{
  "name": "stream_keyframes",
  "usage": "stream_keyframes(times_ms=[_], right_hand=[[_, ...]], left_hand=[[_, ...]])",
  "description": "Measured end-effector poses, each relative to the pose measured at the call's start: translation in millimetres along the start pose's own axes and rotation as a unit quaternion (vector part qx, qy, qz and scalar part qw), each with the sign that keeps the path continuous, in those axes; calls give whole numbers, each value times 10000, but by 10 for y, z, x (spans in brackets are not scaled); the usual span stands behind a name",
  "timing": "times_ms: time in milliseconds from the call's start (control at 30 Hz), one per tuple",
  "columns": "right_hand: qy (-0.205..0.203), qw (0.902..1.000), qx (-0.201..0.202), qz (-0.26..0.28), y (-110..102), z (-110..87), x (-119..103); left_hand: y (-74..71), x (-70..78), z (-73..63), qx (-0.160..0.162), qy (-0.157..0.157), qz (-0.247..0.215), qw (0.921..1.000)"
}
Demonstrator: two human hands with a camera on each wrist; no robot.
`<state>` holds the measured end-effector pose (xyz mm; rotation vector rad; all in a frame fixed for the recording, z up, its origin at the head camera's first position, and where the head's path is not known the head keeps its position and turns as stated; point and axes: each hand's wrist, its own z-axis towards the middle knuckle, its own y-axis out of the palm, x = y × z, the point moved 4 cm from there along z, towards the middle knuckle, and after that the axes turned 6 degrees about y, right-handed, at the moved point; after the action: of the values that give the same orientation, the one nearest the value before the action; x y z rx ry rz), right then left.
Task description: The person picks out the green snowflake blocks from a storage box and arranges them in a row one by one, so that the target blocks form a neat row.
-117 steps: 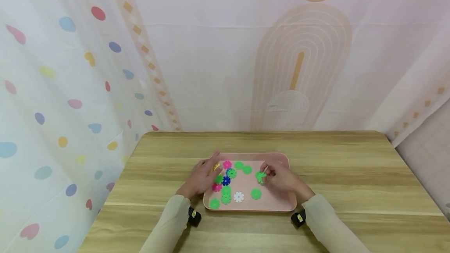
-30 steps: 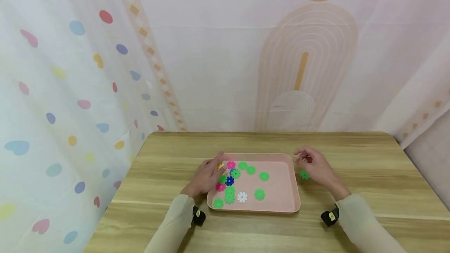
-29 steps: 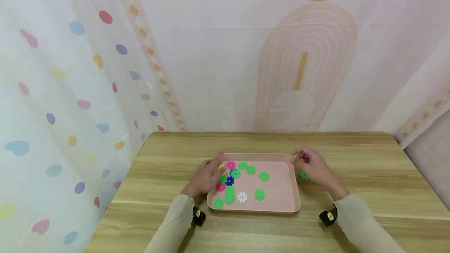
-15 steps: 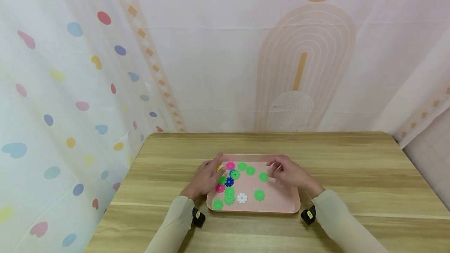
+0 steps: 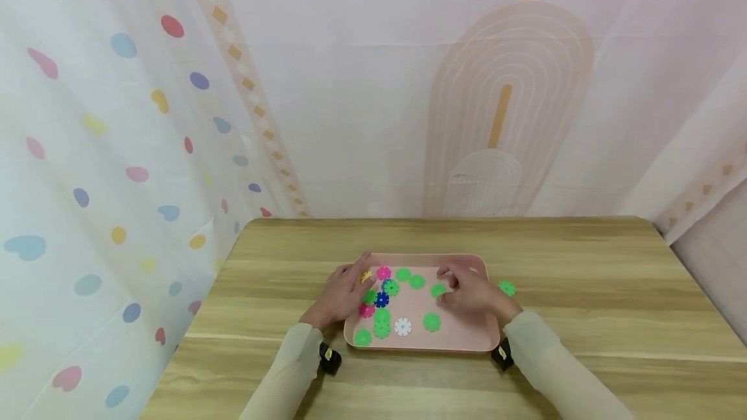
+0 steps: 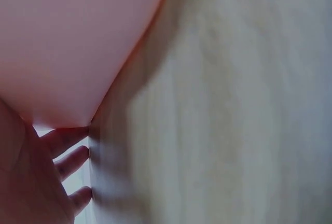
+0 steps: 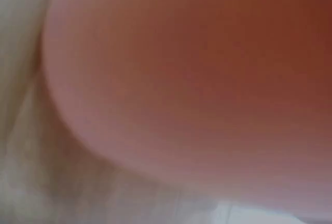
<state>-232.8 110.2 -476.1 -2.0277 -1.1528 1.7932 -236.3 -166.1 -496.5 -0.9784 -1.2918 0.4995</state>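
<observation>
Where the right hand [image 5: 471, 290] hovers: thumb and forefinger bend with a gap between them, about a flat, green, notch-edged plastic disc [image 5: 438, 290]; no firm hold shows, and contact cannot be told.
Green disc's place: lying just right of the middle of the shallow, pink, rectangular tray [image 5: 414, 306].
Left hand [image 5: 340, 294]: fingers extended and spread across the tray's left rim, touching it, no pinch visible.
Handling: probably light, stiff and slightly slippery; opposite notched edges look best to pinch.
Outlying green disc [image 5: 507, 288]: on the wood-grain table [image 5: 560, 258], just beyond the tray's right rim.
Hidden: left fingers partly cover a yellow, toothed piece [image 5: 366, 275]; the right-wrist view is blurred, showing no fingertips.
</observation>
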Motion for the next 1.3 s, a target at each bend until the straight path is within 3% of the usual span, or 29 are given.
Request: stream_keyframes(times_ms=[367, 733, 1067, 1300], right_hand=[[-93, 9998, -152, -91, 15, 23, 17], [-401, 9990, 5, -214, 34, 1, 43], [-277, 9983, 255, -445, 32, 6, 39], [-379, 9989, 171, -234, 33, -28, 65]], left_hand=[[-17, -8, 11, -60, 12, 100, 9999], [-9, 11, -6, -2, -20, 23, 10000], [-27, 46, 6, -2, -53, -101, 9999], [-11, 31, 13, -23, -59, -41, 10000]])
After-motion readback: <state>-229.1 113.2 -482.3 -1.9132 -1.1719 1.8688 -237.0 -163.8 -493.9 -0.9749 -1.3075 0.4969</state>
